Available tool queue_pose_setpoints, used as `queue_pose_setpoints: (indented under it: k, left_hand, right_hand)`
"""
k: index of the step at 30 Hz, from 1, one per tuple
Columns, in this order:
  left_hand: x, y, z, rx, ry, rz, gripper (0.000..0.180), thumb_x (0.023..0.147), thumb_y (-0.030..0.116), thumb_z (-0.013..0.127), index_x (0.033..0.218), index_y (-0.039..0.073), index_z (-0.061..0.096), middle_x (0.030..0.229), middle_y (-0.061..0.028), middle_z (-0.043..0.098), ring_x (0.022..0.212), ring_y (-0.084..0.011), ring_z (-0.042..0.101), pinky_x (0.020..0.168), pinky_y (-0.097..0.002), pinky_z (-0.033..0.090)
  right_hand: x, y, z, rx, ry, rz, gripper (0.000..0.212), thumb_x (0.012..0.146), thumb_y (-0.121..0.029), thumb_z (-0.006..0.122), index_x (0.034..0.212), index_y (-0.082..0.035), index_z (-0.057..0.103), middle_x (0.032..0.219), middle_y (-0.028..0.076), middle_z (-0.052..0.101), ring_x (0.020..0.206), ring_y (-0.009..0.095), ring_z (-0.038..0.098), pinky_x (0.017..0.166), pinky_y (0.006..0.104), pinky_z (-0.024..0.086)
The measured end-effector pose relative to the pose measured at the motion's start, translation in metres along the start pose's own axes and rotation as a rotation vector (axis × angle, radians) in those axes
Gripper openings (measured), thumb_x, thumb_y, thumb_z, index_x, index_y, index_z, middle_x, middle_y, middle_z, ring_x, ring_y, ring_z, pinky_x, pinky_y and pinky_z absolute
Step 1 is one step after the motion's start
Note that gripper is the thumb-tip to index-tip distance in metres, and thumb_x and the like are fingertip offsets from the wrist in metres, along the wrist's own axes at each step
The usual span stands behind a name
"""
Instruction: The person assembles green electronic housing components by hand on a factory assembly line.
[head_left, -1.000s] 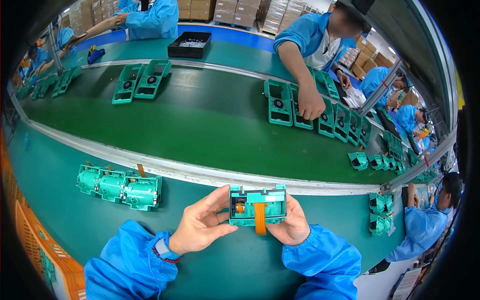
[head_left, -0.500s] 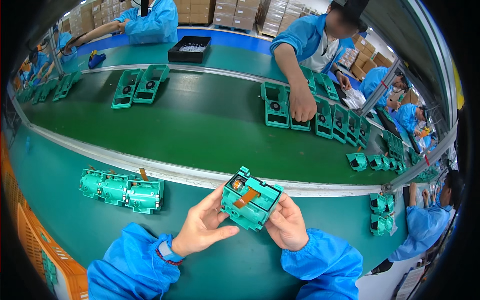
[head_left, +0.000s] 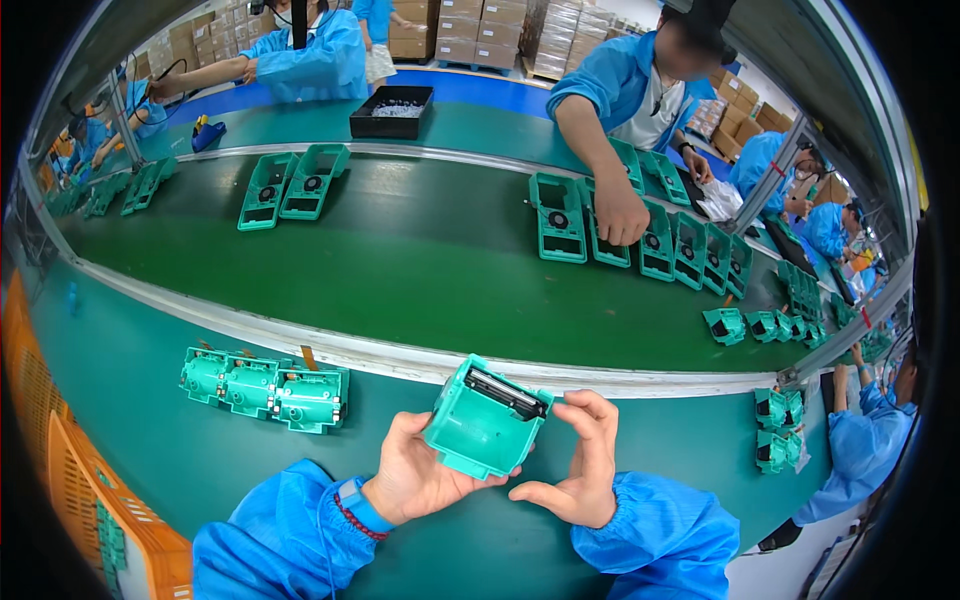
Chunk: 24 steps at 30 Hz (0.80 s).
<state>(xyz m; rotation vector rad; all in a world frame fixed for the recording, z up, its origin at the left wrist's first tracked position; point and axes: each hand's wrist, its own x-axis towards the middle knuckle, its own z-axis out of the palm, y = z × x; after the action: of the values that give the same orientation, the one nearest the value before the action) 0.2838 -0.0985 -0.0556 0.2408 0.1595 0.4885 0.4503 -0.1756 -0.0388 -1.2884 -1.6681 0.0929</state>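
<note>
A green plastic housing (head_left: 487,425) is held up over the near bench, its hollow side showing and a dark slotted strip along its upper right edge. My left hand (head_left: 425,478) grips it from the left and below, the thumb at its left edge. Just right of the housing, my right hand (head_left: 580,465) is apart from it, thumb and fingers spread in a wide C with nothing between them. On the bench to the left stands a row of similar green housings (head_left: 305,398), an orange ribbon cable sticking up from one. The housing's underside is hidden.
Beyond the pale rail runs a green belt (head_left: 400,280) carrying green casings (head_left: 557,220) with round dark parts. A co-worker's hand (head_left: 620,212) reaches among them. More housings (head_left: 778,430) sit at right. An orange crate (head_left: 110,500) stands at lower left, a black tray (head_left: 392,112) at the back.
The housing has been turned over: its ribbon-cable side faced up, now its hollow side does. My right hand has let go and opened, while my left keeps hold. The whole view has shifted slightly.
</note>
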Motion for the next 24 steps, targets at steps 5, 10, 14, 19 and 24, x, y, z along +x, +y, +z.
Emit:
queue_pose_setpoints:
  k: [5,10,14,19,24]
  left_hand:
    - [0.0,-0.004,-0.004,-0.072,-0.042,-0.069,0.083,0.068,0.055,0.046,0.129,0.001,0.03,0.119,-0.0306,0.04,0.095,-0.0389,0.051,0.078,-0.0418,0.044]
    - [0.001,-0.006,0.002,0.009,0.024,-0.052,0.085,0.068,0.058,0.046,0.129,0.001,0.029,0.115,-0.0348,0.04,0.091,-0.0398,0.052,0.078,-0.0416,0.045]
    - [-0.002,-0.004,0.001,0.026,-0.008,-0.038,0.085,0.067,0.055,0.052,0.129,0.002,0.03,0.12,-0.029,0.04,0.099,-0.037,0.05,0.083,-0.0428,0.042]
    - [-0.03,0.014,0.025,0.358,-0.022,0.3,0.06,0.077,0.022,0.059,0.127,0.001,0.032,0.125,-0.0116,0.04,0.116,-0.0235,0.04,0.097,-0.0396,0.032]
    - [-0.102,0.09,0.044,1.434,0.426,0.97,0.072,0.067,0.027,0.073,0.124,-0.002,0.04,0.115,-0.0116,0.049,0.105,-0.0199,0.047,0.086,-0.0346,0.041]
  right_hand:
    - [0.0,0.004,-0.002,0.038,-0.043,-0.047,0.081,0.053,-0.036,0.08,0.115,0.001,0.043,0.111,0.016,0.044,0.101,0.031,0.042,0.083,0.0395,0.038]
    - [-0.001,0.008,-0.003,0.065,-0.031,-0.088,0.08,0.054,-0.034,0.081,0.115,0.002,0.043,0.109,0.016,0.046,0.099,0.031,0.045,0.082,0.0391,0.039]
    - [-0.001,0.01,-0.002,0.101,-0.03,-0.092,0.08,0.054,-0.034,0.08,0.115,0.002,0.043,0.111,0.017,0.045,0.1,0.032,0.044,0.083,0.0396,0.038]
    - [-0.004,0.02,0.009,0.122,-0.046,-0.079,0.076,0.057,-0.033,0.078,0.114,0.003,0.043,0.113,0.018,0.044,0.102,0.033,0.044,0.085,0.0395,0.038]
    - [-0.011,0.027,0.005,0.123,-0.065,-0.002,0.069,0.064,-0.035,0.074,0.113,0.003,0.044,0.112,0.017,0.043,0.103,0.028,0.043,0.089,0.0366,0.035]
